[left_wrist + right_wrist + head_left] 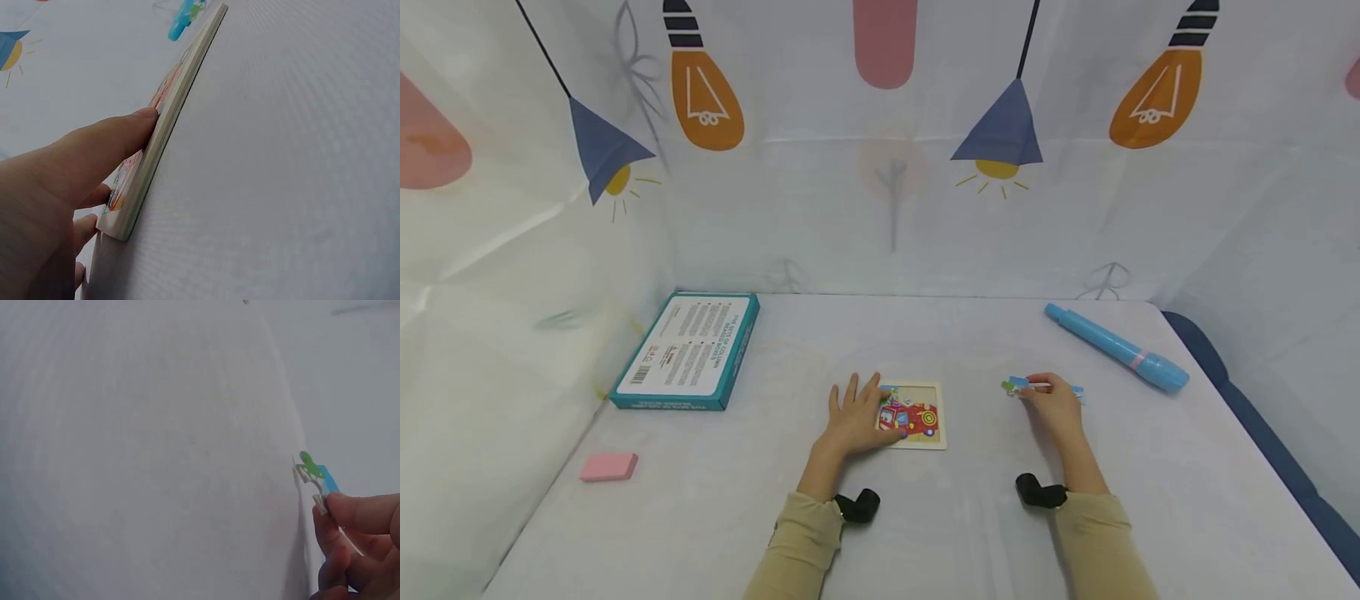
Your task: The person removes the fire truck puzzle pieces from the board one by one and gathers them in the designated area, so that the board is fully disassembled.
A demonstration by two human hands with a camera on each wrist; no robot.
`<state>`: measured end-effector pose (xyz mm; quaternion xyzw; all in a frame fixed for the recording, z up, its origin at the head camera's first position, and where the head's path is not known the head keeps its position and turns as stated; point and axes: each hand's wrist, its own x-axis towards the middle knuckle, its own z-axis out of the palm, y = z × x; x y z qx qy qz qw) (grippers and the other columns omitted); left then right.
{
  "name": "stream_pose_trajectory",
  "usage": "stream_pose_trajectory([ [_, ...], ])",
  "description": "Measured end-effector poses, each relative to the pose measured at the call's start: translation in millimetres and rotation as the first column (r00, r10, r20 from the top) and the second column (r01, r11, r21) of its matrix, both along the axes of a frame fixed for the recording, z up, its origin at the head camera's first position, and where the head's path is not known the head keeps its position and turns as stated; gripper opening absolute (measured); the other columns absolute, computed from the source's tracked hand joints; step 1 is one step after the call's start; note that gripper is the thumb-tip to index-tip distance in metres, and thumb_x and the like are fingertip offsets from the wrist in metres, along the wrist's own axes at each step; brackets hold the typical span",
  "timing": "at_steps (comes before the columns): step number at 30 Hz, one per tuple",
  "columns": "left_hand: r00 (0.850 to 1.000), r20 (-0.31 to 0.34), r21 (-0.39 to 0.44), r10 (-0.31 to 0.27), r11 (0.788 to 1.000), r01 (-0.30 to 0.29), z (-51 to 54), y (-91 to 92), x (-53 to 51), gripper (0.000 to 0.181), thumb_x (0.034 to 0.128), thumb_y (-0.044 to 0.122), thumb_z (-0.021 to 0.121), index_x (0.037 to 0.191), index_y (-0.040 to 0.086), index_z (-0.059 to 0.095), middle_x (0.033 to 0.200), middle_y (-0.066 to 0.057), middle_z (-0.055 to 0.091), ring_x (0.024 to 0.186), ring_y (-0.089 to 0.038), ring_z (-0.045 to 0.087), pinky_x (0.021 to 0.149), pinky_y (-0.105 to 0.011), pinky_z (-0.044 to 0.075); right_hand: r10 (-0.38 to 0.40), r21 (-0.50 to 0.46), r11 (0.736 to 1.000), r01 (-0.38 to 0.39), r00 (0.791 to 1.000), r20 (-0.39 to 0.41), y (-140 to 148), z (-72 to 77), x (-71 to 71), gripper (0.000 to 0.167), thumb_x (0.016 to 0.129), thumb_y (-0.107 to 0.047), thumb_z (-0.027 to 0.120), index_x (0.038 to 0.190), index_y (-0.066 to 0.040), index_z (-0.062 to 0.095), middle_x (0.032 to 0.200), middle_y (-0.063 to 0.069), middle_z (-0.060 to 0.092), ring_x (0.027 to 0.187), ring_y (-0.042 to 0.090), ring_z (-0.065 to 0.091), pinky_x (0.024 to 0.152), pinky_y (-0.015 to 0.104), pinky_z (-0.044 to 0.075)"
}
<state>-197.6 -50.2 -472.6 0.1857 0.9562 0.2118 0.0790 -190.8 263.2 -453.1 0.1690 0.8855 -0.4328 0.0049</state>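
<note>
**White table (pixel 970 517), left hand (pixel 852 421) on a puzzle board (pixel 928 394), right hand (pixel 1058 412) pinching a puzzle piece (pixel 1015 384)**

A white cloth wall (pixel 820 208), printed with lamps and light bulbs, stands behind the table.

On the table, the largest object is a teal-edged box (pixel 688 346) lying flat toward the far left, its white, printed face up. A light blue tube (pixel 1112 345) lies slantwise at the far right.

The left hand, in a rolled khaki sleeve (pixel 805 529), has its fingers spread apart; it is not clamped round anything. Its thumb presses on the near part of the puzzle board, and another finger touches the upper left corner. The puzzle board lies flat near the middle of the table, showing a red truck.

The right hand is clamped on the puzzle piece, thumb and fingers together on it, to the right of the board and well apart from it.

A pink block (pixel 608 467) lies at the left, nearer than the box.

The puzzle piece, blue and green, is smallest; the fingers hide part of it.
</note>
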Motion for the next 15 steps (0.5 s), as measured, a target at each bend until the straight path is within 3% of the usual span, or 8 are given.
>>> stream_pose_trajectory([
  [8, 1.000, -0.003, 0.007, 0.009, 1.000, -0.009, 0.8, -0.4, 1.2, 0.073, 0.0764, 0.054, 0.065, 0.133, 0.013, 0.046, 0.152, -0.009, 0.023, 0.140, -0.037, 0.009, 0.107, -0.059, 0.000, -0.046, 0.077, 0.996, 0.045, 0.999, 0.007, 23, -1.2, 6.1, 0.039, 0.090, -0.017, 0.052, 0.119, 0.009, 0.053, 0.116, 0.030, 0.054, 0.102, 0.039, 0.050, 0.081, 0.045, 0.041],
  [15, 1.000, 0.001, 0.009, 0.005, 1.000, -0.005, -0.7, 0.3, 0.9, 0.072, 0.0765, 0.054, 0.065, 0.133, 0.013, 0.046, 0.152, -0.007, 0.022, 0.140, -0.037, 0.008, 0.107, -0.059, 0.000, -0.124, 0.146, 0.981, 0.126, 0.992, -0.024, 35, -1.6, 7.5, 0.037, 0.086, -0.015, 0.052, 0.113, 0.011, 0.055, 0.102, 0.026, 0.057, 0.091, 0.036, 0.051, 0.075, 0.045, 0.040],
])
